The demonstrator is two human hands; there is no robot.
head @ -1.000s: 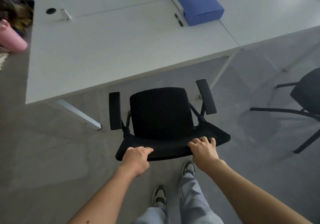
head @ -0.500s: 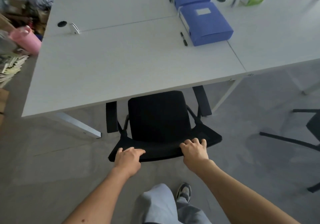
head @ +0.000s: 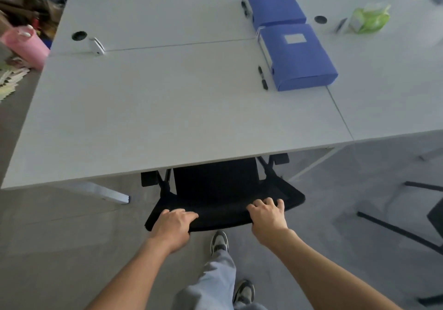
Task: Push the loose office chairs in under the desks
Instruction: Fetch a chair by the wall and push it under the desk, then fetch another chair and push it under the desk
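Note:
A black office chair [head: 215, 185] stands at the near edge of the white desk [head: 148, 118]. Its seat and most of both armrests are hidden under the desktop; only the backrest and the armrest ends show. My left hand [head: 171, 226] grips the top of the backrest on its left side. My right hand [head: 267, 216] grips the same top edge on the right. A second black chair [head: 429, 214] stands loose on the carpet at the far right, cut off by the frame.
Two blue file boxes [head: 294, 55], a black pen [head: 262, 77] and a green tissue pack [head: 369, 18] lie on the desks. A pink bucket [head: 25, 46] and clutter sit left of the desk. A white desk leg [head: 105, 193] stands left of the chair. My feet are on grey carpet.
The chair has rolled forward under the desk with both hands on its backrest; its seat and armrests, fully visible before, are now mostly covered by the desktop. I have stepped forward.

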